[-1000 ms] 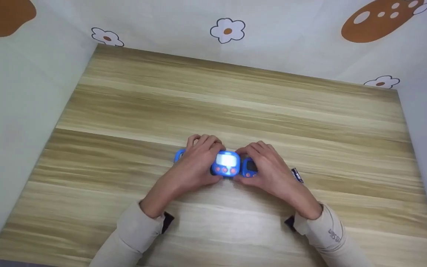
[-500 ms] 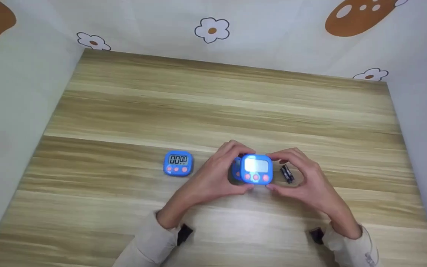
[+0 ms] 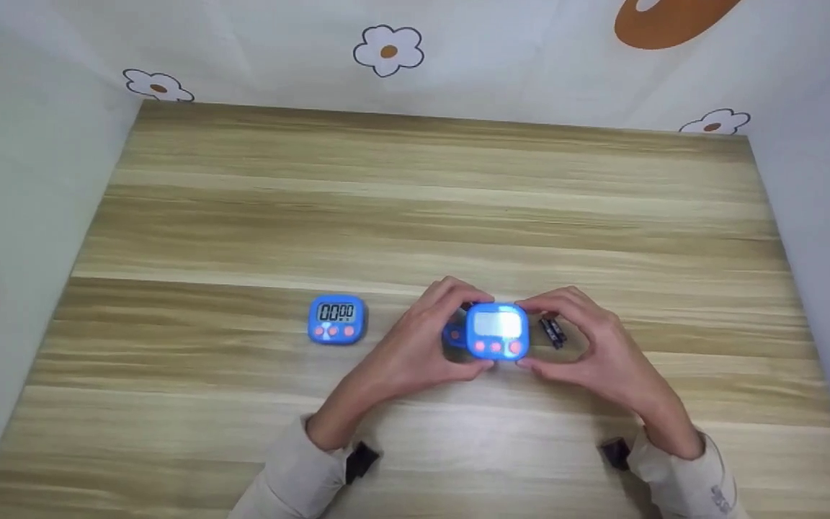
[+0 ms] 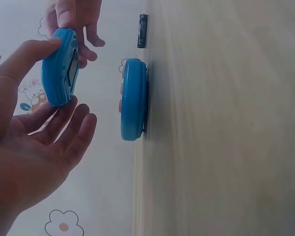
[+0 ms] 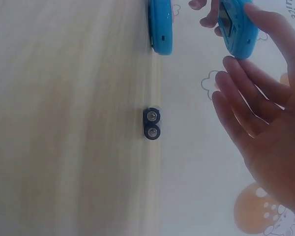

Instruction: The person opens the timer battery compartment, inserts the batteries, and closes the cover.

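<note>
A blue digital timer (image 3: pixel 498 331) with pink buttons and a glare-whitened screen is held above the table between both hands. My left hand (image 3: pixel 415 346) pinches its left side, thumb at the lower edge and fingers at the upper edge. On its right side my right hand (image 3: pixel 602 346) grips it the same way. Both wrist views show the held timer (image 4: pixel 60 69) raised off the tabletop, its back side having a dark recess (image 5: pixel 226 22). Beneath it, a second blue timer (image 3: pixel 454 335) lies on the table, mostly hidden in the head view.
Left of the hands lies another blue timer (image 3: pixel 336 319) reading 00:00. Two small dark batteries (image 3: pixel 552 331) lie side by side under the right hand's arch. The wood-grain table (image 3: pixel 415 202) ends at pale walls with printed flowers (image 3: pixel 388 51).
Both hands have carried the held timer to the right. The 00:00 timer, earlier mostly covered by the left hand, is now uncovered. The head view has shifted slightly.
</note>
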`<move>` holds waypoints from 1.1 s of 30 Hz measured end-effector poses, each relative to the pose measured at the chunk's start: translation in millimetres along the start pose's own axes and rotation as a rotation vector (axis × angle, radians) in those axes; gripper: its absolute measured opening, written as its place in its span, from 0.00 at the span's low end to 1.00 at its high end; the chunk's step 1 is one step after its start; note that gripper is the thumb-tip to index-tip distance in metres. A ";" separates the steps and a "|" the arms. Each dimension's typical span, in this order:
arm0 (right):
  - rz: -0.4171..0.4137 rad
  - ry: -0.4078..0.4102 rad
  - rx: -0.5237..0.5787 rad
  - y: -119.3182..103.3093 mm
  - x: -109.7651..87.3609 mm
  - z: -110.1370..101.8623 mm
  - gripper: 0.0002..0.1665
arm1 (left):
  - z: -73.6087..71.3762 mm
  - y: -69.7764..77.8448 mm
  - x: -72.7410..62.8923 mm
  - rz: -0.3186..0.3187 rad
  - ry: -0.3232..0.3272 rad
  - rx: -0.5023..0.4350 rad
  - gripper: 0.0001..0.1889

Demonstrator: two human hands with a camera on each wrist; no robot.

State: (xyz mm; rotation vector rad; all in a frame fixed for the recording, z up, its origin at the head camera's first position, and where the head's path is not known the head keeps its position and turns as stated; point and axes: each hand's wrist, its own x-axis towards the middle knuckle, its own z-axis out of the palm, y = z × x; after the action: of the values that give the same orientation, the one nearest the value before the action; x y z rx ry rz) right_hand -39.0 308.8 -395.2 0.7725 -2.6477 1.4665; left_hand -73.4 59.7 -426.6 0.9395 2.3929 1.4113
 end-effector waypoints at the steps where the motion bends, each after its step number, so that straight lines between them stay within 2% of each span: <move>1: -0.003 0.005 0.000 -0.9 0.2 0.1 0.36 | 0.1 0.0 0.0 0.006 0.006 0.005 0.37; 8: -0.097 0.085 0.011 -12.4 2.6 6.3 0.37 | 4.2 0.2 1.7 0.038 0.030 0.077 0.38; 12: -0.129 0.081 0.009 -17.8 4.8 15.8 0.37 | 9.2 -1.6 3.6 0.071 0.012 0.099 0.38; 15: -0.169 0.029 -0.018 -14.2 6.1 23.2 0.38 | 11.7 -3.7 3.5 0.075 -0.011 0.019 0.39; 18: -0.216 -0.001 -0.070 -3.7 5.3 26.2 0.40 | 10.5 -5.6 1.9 0.020 -0.027 -0.133 0.38; 21: -0.215 0.022 -0.136 7.7 2.6 24.3 0.41 | 7.0 -6.9 -0.2 -0.044 -0.015 -0.298 0.38; 23: -0.197 0.051 -0.180 13.4 1.0 21.8 0.40 | 4.9 -7.7 -1.6 -0.074 0.000 -0.374 0.38; 25: -0.176 0.073 -0.212 17.4 0.0 20.1 0.39 | 4.0 -8.0 -2.3 -0.082 0.008 -0.419 0.37; 29: -0.147 0.085 -0.229 21.2 -1.7 18.6 0.34 | 3.2 -5.1 -2.3 -0.098 0.005 -0.444 0.37; 33: -0.117 0.065 -0.199 20.8 -2.8 18.7 0.32 | -5.1 11.7 -2.9 -0.117 -0.005 -0.461 0.35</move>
State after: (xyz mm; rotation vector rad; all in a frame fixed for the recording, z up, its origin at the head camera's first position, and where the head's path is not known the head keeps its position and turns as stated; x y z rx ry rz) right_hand -41.4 304.1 -422.8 0.8304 -2.5994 1.1596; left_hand -68.7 58.3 -414.5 0.6693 1.9461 1.7955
